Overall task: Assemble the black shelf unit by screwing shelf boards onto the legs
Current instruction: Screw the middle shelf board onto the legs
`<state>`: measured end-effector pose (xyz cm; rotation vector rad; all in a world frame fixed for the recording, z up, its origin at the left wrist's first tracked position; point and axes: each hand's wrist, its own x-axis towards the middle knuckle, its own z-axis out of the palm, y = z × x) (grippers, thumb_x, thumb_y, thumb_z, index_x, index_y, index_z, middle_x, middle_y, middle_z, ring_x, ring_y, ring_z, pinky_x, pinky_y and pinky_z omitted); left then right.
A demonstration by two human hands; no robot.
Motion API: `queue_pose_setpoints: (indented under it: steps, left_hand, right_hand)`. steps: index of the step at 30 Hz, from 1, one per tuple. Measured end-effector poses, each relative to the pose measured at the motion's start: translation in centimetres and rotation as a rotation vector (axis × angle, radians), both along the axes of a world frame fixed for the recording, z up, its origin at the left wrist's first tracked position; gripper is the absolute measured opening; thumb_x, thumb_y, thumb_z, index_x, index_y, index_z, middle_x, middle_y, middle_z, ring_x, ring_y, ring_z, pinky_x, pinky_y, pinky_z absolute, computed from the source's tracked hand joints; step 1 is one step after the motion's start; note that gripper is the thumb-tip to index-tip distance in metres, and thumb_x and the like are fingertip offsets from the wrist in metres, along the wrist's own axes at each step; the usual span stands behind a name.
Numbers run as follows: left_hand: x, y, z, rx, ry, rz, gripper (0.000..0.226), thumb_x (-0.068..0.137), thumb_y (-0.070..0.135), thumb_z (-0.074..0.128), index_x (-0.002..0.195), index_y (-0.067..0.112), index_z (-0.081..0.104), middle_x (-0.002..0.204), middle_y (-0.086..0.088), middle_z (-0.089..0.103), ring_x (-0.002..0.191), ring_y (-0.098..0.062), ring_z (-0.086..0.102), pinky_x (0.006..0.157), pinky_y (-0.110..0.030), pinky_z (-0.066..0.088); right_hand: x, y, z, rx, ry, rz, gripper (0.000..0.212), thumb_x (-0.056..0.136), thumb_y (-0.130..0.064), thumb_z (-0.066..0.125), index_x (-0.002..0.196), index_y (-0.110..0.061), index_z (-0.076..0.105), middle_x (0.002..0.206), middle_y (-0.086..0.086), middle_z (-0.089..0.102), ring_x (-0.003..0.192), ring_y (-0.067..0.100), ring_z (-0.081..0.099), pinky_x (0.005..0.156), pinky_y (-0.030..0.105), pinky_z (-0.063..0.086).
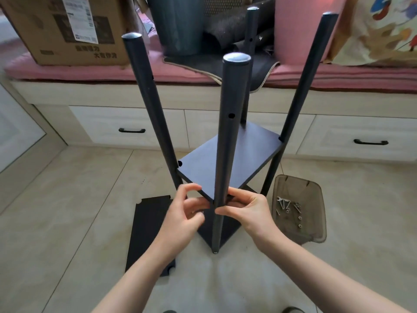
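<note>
The black shelf unit stands on the tiled floor with several round legs pointing up. A black shelf board [228,157] sits partway up between the legs, and a lower board [228,229] lies near the floor. The nearest leg [226,141] rises in front of me. My left hand [185,213] pinches the near corner of the upper board, fingers curled at its edge. My right hand [248,207] grips the nearest leg just under that corner. Whether a screw sits between my fingers is hidden.
A loose black board [149,231] lies flat on the floor to the left. A translucent plastic tray [297,195] with a small wrench, screws and nuts sits at the right. Behind stand white drawers [130,129], a pink cushion and a cardboard box [67,30].
</note>
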<state>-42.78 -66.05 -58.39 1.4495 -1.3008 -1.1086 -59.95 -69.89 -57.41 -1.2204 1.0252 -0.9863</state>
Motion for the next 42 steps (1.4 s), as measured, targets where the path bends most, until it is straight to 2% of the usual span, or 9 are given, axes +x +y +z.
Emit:
queue_pose_setpoints:
  steps: [3,9,20,24,29,33,37,39,42]
  left_hand:
    - [0.0,0.7,-0.1,-0.016,0.078,-0.159,0.071,0.089,-0.015,0.061,0.14,0.032,0.047,0.118,0.004,0.073,0.116,-0.012,0.067,0.094,-0.023,0.054]
    - [1.4,-0.9,0.3,-0.075,0.071,-0.098,0.048,0.078,-0.013,0.076,0.115,0.016,0.072,0.103,-0.003,0.079,0.1,-0.021,0.075,0.089,-0.033,0.06]
    - [3.2,-1.6,-0.2,-0.096,0.127,-0.095,0.048,0.067,0.001,0.082,0.113,0.012,0.075,0.097,-0.016,0.077,0.092,-0.029,0.076,0.08,-0.03,0.061]
    - [3.9,-1.4,-0.1,-0.101,0.075,-0.071,0.037,0.07,0.002,0.079,0.106,0.009,0.075,0.096,-0.01,0.079,0.091,-0.028,0.076,0.077,-0.026,0.061]
    - [4.5,-1.5,0.4,-0.066,0.064,-0.042,0.04,0.065,0.002,0.081,0.091,0.032,0.083,0.092,-0.007,0.079,0.086,-0.022,0.077,0.077,-0.023,0.06]
    - [4.5,-1.7,0.2,-0.059,0.021,-0.017,0.052,0.071,-0.013,0.078,0.085,0.037,0.082,0.092,-0.005,0.079,0.085,-0.021,0.076,0.076,-0.022,0.06]
    - [3.8,-1.8,0.3,-0.067,0.014,-0.001,0.054,0.072,-0.014,0.077,0.085,0.039,0.082,0.093,-0.001,0.079,0.085,-0.017,0.076,0.076,-0.02,0.059]
    - [3.4,-1.8,0.2,-0.07,0.019,0.005,0.054,0.072,-0.014,0.077,0.086,0.038,0.082,0.093,-0.002,0.079,0.085,-0.017,0.076,0.076,-0.02,0.059]
    - [3.0,-1.8,0.1,-0.074,0.012,0.012,0.054,0.073,-0.013,0.077,0.087,0.04,0.082,0.094,-0.001,0.079,0.086,-0.017,0.076,0.076,-0.02,0.059]
  right_hand:
    - [0.7,0.6,0.5,0.001,-0.001,0.006,0.033,0.076,0.002,0.079,0.089,-0.028,0.077,0.091,0.002,0.077,0.089,0.018,0.074,0.08,0.025,0.058]
    - [1.6,0.7,0.7,-0.01,0.029,-0.015,0.027,0.074,-0.002,0.081,0.089,-0.024,0.077,0.085,0.0,0.076,0.084,0.015,0.073,0.07,0.018,0.056]
    - [3.7,0.8,-0.6,0.071,0.048,-0.046,0.021,0.072,-0.016,0.085,0.09,-0.026,0.079,0.086,-0.005,0.074,0.094,0.015,0.067,0.085,0.032,0.058]
    - [4.1,0.7,-0.8,0.071,0.079,0.0,0.025,0.074,-0.026,0.085,0.098,-0.028,0.078,0.09,-0.009,0.075,0.094,0.015,0.069,0.086,0.033,0.059]
    - [0.5,0.4,-0.7,0.022,0.136,0.157,0.045,0.087,-0.009,0.072,0.128,-0.027,0.064,0.106,-0.003,0.075,0.099,0.002,0.069,0.091,0.016,0.052]
    - [-4.5,-1.5,-1.5,-0.048,0.181,-0.046,0.023,0.089,-0.004,0.067,0.109,-0.015,0.074,0.091,-0.001,0.077,0.088,0.011,0.073,0.083,0.025,0.057]
    - [-9.2,-4.4,-4.1,-0.083,0.379,-0.149,0.017,0.092,-0.002,0.062,0.096,-0.013,0.076,0.086,-0.003,0.076,0.081,0.009,0.072,0.074,0.018,0.056]
    - [-11.7,-5.9,-7.0,-0.013,0.587,-0.171,0.015,0.094,-0.01,0.062,0.101,-0.014,0.075,0.094,-0.006,0.073,0.087,0.007,0.069,0.077,0.019,0.053]
    - [-14.2,-7.2,-11.7,0.156,0.991,-0.035,0.024,0.096,-0.029,0.061,0.099,-0.007,0.071,0.098,0.005,0.068,0.094,0.021,0.065,0.078,0.03,0.049]
